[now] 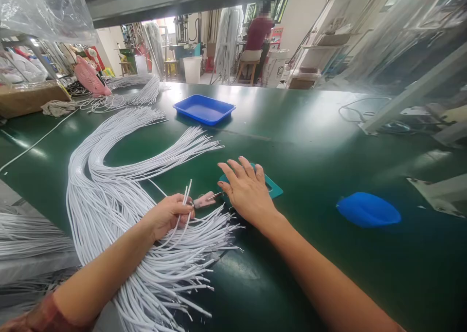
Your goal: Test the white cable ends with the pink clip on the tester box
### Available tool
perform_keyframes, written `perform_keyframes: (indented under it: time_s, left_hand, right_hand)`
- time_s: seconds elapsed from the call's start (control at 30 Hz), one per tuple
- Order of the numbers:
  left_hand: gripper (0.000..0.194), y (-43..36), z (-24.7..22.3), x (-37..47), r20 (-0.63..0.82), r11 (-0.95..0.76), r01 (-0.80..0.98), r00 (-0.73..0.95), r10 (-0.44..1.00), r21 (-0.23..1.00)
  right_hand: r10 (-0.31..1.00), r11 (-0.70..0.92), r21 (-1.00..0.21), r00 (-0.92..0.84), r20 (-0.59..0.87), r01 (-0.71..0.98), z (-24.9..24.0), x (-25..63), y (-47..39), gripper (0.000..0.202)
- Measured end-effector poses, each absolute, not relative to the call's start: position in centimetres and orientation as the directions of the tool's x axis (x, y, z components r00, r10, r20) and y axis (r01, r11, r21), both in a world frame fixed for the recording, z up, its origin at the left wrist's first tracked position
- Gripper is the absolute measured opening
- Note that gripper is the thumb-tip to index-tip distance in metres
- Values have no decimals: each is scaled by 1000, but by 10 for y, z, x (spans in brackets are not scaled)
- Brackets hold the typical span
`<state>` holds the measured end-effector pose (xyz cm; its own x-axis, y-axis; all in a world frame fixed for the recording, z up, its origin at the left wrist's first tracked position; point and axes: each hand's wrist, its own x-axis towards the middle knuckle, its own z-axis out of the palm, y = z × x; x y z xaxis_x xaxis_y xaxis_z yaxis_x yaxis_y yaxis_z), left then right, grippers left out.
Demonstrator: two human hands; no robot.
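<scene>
My left hand [170, 216] is closed on a few white wires [187, 195], whose short ends stick up past the fingers. Below and around it spreads a large bundle of white wires [146, 268], their cut ends fanned out to the right. With fingers spread, my right hand [250, 191] lies palm down over a flat teal piece [275, 190], covering most of it. Between the hands shows a pinkish piece [205, 200] with a thin metal part; I cannot make out its kind, nor whether either hand touches it.
A blue tray [205, 109] stands farther back on the green table [310, 152]. To the right lies a blue rounded object [368, 209]. Metal frame legs [443, 191] rise at the right edge. A pink basket [89, 76] lies back left; a person [257, 35] sits beyond.
</scene>
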<state>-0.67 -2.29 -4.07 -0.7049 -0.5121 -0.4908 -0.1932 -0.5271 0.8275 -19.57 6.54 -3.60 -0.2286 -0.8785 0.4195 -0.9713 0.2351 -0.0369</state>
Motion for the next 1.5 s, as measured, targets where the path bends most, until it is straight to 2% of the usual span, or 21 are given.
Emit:
perform_keyframes:
  time_s: [0.17, 0.3, 0.4, 0.47, 0.53, 0.6, 0.7, 0.77, 0.87, 0.93, 1.0, 1.1, 1.17, 1.27, 1.37, 1.4, 1.5]
  left_hand:
    - [27, -27, -32, 0, -424, -525, -106, -730, -535, 845]
    - [21, -25, -26, 1, -339, -451, -98, -801, -494, 887]
    - [17, -20, -26, 1, -281, -354, -123, -853, -439, 927]
    - [20, -16, -26, 0, -250, -276, -140, -872, -422, 951]
    - [22, -12, -24, -1, -224, -188, -159, -885, -409, 969]
    - [24, -9, -20, -3, -177, -94, -151, -886, -428, 984]
    - [21, -7, -16, -6, -43, 10, -59, -818, -573, 998]
    - [20, -7, -17, -8, -20, -16, -13, -766, -643, 1000]
    - [21, -8, -22, -9, -124, -153, -33, -756, -643, 988]
    - [18, -8, -25, -9, -163, -209, -33, -744, -647, 977]
    - [13, -8, -26, -9, -170, -246, -8, -744, -646, 969]
    - [10, -9, -25, -7, -178, -301, 14, -782, -598, 954]
    - [10, -10, -23, -6, -187, -327, 15, -796, -576, 945]
    - [11, -11, -20, -5, -215, -361, 6, -794, -569, 932]
    - [13, -10, -18, -5, -257, -396, -25, -797, -546, 918]
    - [13, -10, -18, -5, -270, -404, -41, -804, -530, 914]
    - [13, -10, -19, -4, -296, -426, -76, -827, -478, 901]
  right_hand:
    - [-850, 193, -166, -249, 464, -967, -31, -197, 65, 37]
    - [-813, 29, -437, -275, 513, -899, -16, -190, 69, 26]
    - [-855, -69, -715, -328, 401, -696, -7, -178, 73, 17]
    - [-909, -87, -883, -326, 260, -461, -4, -170, 75, 17]
    - [-939, -89, -971, -307, 156, -221, -3, -164, 76, 19]
    - [-945, -100, -990, -302, 125, -96, -3, -161, 77, 18]
    - [-930, -126, -978, -325, 174, -165, -2, -160, 79, 16]
    - [-916, -139, -957, -335, 222, -253, -2, -161, 80, 15]
    - [-902, -144, -954, -362, 236, -263, -4, -160, 79, 13]
    - [-915, -142, -983, -363, 175, -116, -6, -157, 77, 12]
    - [-949, -121, -983, -308, 73, 139, -9, -152, 75, 12]
    - [-988, -18, -864, -141, -62, 504, -17, -146, 72, 15]
    - [-992, 31, -797, -80, -99, 603, -20, -145, 70, 17]
    - [-991, 1, -848, -112, -71, 530, -19, -148, 70, 25]
    - [-993, -73, -942, -112, 38, 329, -11, -156, 72, 48]
    - [-993, -98, -960, -88, 77, 261, -9, -158, 73, 50]
    - [-985, -173, -980, -47, 169, 97, -3, -160, 76, 24]
